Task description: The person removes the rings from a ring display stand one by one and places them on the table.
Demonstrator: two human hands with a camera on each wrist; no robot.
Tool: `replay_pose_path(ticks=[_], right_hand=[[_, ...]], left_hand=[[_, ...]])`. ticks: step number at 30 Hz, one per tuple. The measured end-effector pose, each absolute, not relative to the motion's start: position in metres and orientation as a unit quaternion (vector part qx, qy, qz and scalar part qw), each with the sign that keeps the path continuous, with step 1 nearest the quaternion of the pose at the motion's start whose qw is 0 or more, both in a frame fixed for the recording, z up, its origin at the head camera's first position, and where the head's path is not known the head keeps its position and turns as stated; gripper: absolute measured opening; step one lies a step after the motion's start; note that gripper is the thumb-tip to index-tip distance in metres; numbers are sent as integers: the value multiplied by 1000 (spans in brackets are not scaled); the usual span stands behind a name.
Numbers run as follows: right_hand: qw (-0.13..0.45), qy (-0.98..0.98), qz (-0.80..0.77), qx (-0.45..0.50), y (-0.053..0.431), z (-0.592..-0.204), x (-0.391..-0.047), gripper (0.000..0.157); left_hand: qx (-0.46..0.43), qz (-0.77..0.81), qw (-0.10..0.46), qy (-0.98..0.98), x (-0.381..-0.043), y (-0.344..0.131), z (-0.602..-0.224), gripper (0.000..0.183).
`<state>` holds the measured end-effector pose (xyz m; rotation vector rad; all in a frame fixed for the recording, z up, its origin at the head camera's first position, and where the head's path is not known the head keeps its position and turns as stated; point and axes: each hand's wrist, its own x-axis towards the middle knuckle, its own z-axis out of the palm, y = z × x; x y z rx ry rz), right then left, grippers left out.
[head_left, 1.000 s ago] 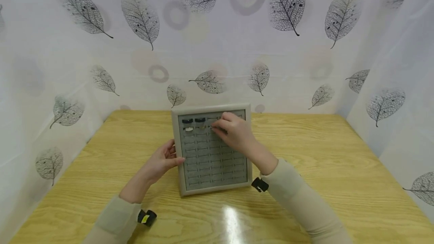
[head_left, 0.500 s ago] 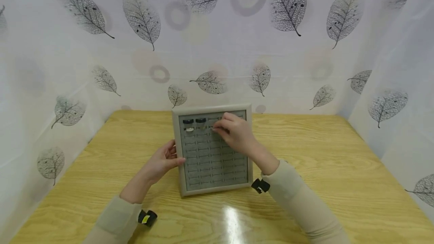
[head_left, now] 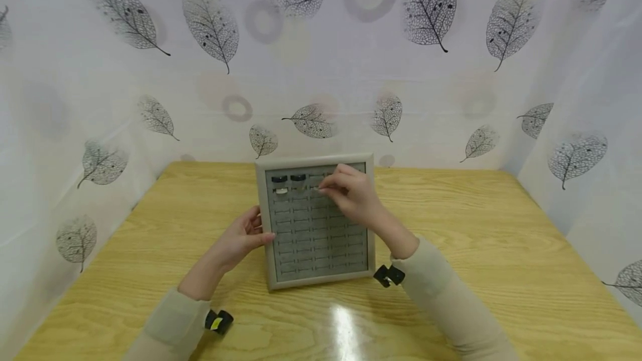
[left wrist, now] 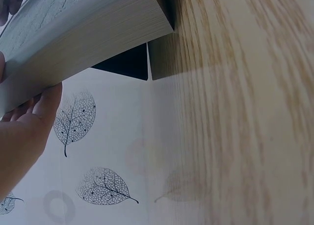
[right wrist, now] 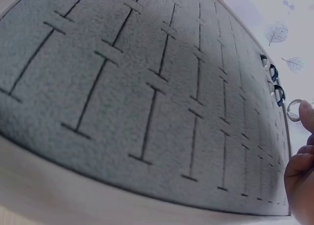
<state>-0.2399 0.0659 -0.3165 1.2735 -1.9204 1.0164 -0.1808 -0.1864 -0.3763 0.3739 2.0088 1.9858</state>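
A framed grey ring display board (head_left: pixel 321 238) stands tilted on the table. My left hand (head_left: pixel 243 238) grips its left edge, thumb in front and fingers behind, as the left wrist view also shows. My right hand (head_left: pixel 351 194) pinches a silvery ring (right wrist: pixel 294 110) between thumb and finger, near the second row of slots. In the right wrist view this ring appears off the board's surface. Two black rings (head_left: pixel 298 178) sit in the top row at left. Below them sit a pale ring (head_left: pixel 281 191) and a fainter one (head_left: pixel 299 188).
A wooden table (head_left: pixel 451 216) carries the board. Behind and at both sides hangs a pale curtain (head_left: pixel 321 60) with leaf prints. A dark panel (left wrist: pixel 128 63) shows behind the board in the left wrist view.
My right hand has shifted slightly right, and the ring between its fingertips has come with it. My left hand keeps its hold on the board's edge.
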Motion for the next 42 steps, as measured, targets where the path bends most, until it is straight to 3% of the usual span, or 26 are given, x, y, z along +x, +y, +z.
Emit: replay_pose_path(ticks=[15, 31, 42], right_hand=[[295, -764, 318, 478, 92, -319, -221, 13], [276, -797, 270, 465, 157, -342, -215, 17], [226, -843, 232, 429, 203, -362, -208, 18]], left_hand=[[129, 690, 144, 697, -178, -189, -378, 75], [132, 687, 140, 700, -181, -189, -378, 72], [130, 685, 141, 702, -182, -187, -377, 73]])
